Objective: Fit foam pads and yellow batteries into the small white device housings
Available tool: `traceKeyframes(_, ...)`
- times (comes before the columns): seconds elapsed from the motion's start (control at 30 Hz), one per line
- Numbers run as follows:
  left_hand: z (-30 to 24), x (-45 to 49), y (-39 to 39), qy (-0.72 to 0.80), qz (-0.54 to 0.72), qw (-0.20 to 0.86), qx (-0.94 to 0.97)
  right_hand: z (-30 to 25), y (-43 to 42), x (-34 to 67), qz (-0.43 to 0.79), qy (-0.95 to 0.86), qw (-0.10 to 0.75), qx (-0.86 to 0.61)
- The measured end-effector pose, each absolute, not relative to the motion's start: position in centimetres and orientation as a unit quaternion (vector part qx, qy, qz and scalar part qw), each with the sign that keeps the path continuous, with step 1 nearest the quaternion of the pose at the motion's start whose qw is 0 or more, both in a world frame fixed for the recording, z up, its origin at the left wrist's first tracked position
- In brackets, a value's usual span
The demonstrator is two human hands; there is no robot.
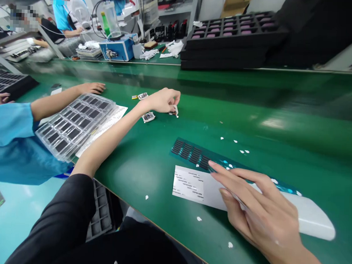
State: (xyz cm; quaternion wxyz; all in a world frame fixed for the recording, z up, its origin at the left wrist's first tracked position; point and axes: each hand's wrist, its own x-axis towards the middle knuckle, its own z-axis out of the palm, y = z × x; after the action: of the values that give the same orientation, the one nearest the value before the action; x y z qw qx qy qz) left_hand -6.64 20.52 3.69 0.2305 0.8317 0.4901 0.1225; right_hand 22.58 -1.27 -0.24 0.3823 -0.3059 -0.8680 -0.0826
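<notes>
My left hand (164,100) reaches across the green bench, its fingers pinched on a small white device housing (173,110) at the bench surface. Close to its wrist lie another open white housing (148,117) and a housing (142,95) with a small yellow part beside it. My right hand (260,208) has its fingers stretched out, the fingertips at the edge of a teal film sheet (172,150) bearing rows of small black pads (189,151). Beneath that hand are a white printed sheet (188,184) and a long white rounded object (314,215), partly covered.
Small white tabs (199,218) are scattered over the bench. At left, a co-worker's blue sleeve (11,137) and hand (93,88) are beside a clear compartment tray (78,123). Black foam trays (225,49) stack on the ledge behind, near a blue box (118,48).
</notes>
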Motion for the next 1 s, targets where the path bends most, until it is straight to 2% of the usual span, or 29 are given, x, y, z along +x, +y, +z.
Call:
traceKeyframes(0.07, 4.5, -5.1, 18.7, 0.448, 0.178, 0.299, 0.823, -0.4, -1.1, 22.7, -0.049, -0.856, 0.415, -0.304)
traceKeyframes(0.17, 5.5, -1.8, 15.0, 0.371, 0.261, 0.472, 0.756, -0.3, -0.9, 22.9, -0.028, -0.821, 0.45, -0.35)
traceKeyframes(0.3, 5.6, 2.1, 9.7, 0.321, 0.248, 0.582, 0.705, 0.2, -0.6, 23.2, -0.096, -0.754, 0.466, -0.453)
traceKeyframes(0.43, 4.5, 4.0, 6.6, 0.313, 0.231, 0.608, 0.692, 0.3, -0.2, 23.5, -0.09, -0.751, 0.469, -0.456)
traceKeyframes(0.67, 4.1, 4.8, 5.5, 0.346, 0.28, 0.646, 0.62, 0.3, -0.3, 23.4, -0.059, -0.732, 0.493, -0.467)
traceKeyframes(0.9, 3.8, 5.1, 4.5, 0.339, 0.324, 0.643, 0.605, 0.2, -0.5, 23.5, -0.07, -0.739, 0.483, -0.465)
traceKeyframes(1.0, 3.6, 5.3, 3.9, 0.354, 0.315, 0.604, 0.64, 1.0, -1.0, 23.7, -0.061, -0.746, 0.476, -0.462)
